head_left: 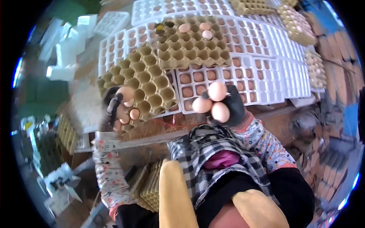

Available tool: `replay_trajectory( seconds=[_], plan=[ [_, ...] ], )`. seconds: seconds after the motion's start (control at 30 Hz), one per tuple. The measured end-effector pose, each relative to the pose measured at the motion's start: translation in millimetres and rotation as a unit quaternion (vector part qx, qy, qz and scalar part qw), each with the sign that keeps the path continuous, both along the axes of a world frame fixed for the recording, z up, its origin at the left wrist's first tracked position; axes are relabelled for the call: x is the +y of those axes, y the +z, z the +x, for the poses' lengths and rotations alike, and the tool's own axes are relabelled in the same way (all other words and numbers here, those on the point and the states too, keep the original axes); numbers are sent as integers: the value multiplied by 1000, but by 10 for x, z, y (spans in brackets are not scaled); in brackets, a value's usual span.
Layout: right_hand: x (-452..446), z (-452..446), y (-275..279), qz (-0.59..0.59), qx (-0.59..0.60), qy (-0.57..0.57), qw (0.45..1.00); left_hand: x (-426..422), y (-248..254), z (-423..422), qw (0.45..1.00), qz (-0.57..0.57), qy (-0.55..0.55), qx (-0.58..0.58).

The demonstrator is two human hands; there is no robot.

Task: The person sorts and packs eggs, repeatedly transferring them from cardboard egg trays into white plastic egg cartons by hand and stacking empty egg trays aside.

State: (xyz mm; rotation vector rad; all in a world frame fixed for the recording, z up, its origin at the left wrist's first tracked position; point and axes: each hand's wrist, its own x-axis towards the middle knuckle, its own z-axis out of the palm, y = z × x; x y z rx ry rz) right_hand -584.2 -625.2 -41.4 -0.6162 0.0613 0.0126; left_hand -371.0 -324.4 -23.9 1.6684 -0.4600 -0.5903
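My left hand (110,106), in a dark glove with bare-looking fingertips, curls round several brown eggs (125,93) at the left edge of a cardboard egg tray (141,78). Whether the lower eggs there rest in the tray or in my fingers I cannot tell. Three brown eggs (217,91) are gripped in my right hand (235,105), also dark-gloved, above a white foam tray (181,102) with eggs in its cells. Another cardboard tray (194,51) lies behind, overlapping the first; it carries three eggs (184,28) and a broken egg with yellow yolk (159,27).
White trays of eggs (266,41) cover the bench. Stacked cardboard trays with eggs (298,24) stand at the far right. White foam pieces (70,49) lie at the left. More cardboard trays (152,184) stand below the bench edge beside my lap.
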Motion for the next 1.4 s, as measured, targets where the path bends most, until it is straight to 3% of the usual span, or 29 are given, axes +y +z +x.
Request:
replay_trajectory(
  seconds=[0.03, 0.07, 0.1, 0.17, 0.23, 0.27, 0.3, 0.33, 0.4, 0.43, 0.5, 0.53, 0.57, 0.6, 0.63, 0.67, 0.73, 0.87, 0.93, 1.0, 1.07, 1.1, 1.13, 1.17, 1.2, 1.23, 1.27, 1.3, 1.4],
  plan=[
    [-75, -132, -50, 25, -16, -46, 999, -259, -22, -314, 985, -140, 6, 98],
    [-282, -243, -252, -45, -86, -11, 995, -592, -21, -632, 965, -207, 14, 161],
    [-493, -321, -174, -141, -87, -8, 986, -984, 0, -938, 953, -236, 33, 189],
    [-921, -621, -200, -124, 22, 25, 992, -1749, -17, -1420, 949, -248, 64, 183],
    [-1400, -878, -256, 35, 158, 111, 981, -2380, -96, -1763, 953, -242, 72, 171],
    [-1598, -1052, -441, 173, 170, 132, 961, -2584, -166, -1848, 927, -262, 58, 262],
    [-1786, -1359, -909, 82, 210, 97, 969, -2787, -240, -1935, 893, -276, 53, 353],
    [-1992, -1552, -1009, -30, 219, 80, 972, -2963, -209, -2037, 863, -260, 61, 429],
    [-2346, -1898, -994, -317, 149, 39, 936, -3212, -248, -2167, 929, -117, 69, 344],
    [-2516, -2011, -977, -332, 164, 14, 929, -3356, -225, -2207, 908, -76, 104, 399],
    [-2846, -2018, -648, -205, 312, -18, 928, -3583, -654, -2258, 955, -61, 32, 289],
    [-3040, -2032, -718, -324, 327, -21, 887, -3810, -771, -2268, 987, -10, -8, 163],
    [-3182, -1973, -757, -540, 253, -57, 800, -4128, -627, -2255, 994, 82, -70, 30],
    [-3309, -1905, -765, -725, 161, -92, 663, -4365, -734, -2266, 947, 216, -98, -218],
    [-3395, -1821, -752, -767, 181, -84, 610, -4610, -776, -2252, 876, 242, -125, -398],
    [-3465, -1708, -733, -805, 200, -76, 553, -4835, -849, -2214, 819, 324, -207, -427],
    [-3622, -1478, -698, -838, 214, -24, 502, -5123, -813, -2227, 799, 371, -239, -409],
    [-3650, -1118, -702, -848, 205, 75, 483, -5131, -795, -1939, 764, 434, -94, -467],
    [-3637, -1094, -797, -844, 210, 100, 483, -5091, -949, -1653, 750, 504, -78, -421],
    [-3715, -1102, -907, -831, 216, 87, 505, -5099, -887, -1597, 736, 492, -91, -456],
    [-3844, -1113, -922, -796, 234, 31, 558, -5084, -908, -1662, 752, 399, -113, -513],
    [-3934, -1089, -1003, -755, 229, -30, 614, -5107, -884, -1803, 786, 308, -123, -521],
    [-4043, -1033, -1097, -708, 224, -91, 664, -5132, -1046, -2028, 811, 317, -172, -461],
    [-4098, -955, -1135, -659, 228, -147, 702, -5158, -1103, -2236, 827, 243, -226, -454],
    [-4138, -841, -1211, -650, 215, -207, 699, -5218, -1056, -2430, 810, 263, -293, -434],
    [-4177, -741, -1281, -630, 205, -216, 717, -5274, -1298, -2623, 844, 274, -289, -360],
    [-4177, -675, -1276, -611, 194, -226, 734, -5291, -1230, -2699, 775, 320, -336, -429],
    [-4130, -686, -1251, -553, 200, -228, 776, -5270, -1316, -2722, 781, 309, -328, -433],
    [-3962, -902, -1056, -671, 116, -291, 672, -5225, -1322, -2640, 835, 207, -247, -445]
  ],
)
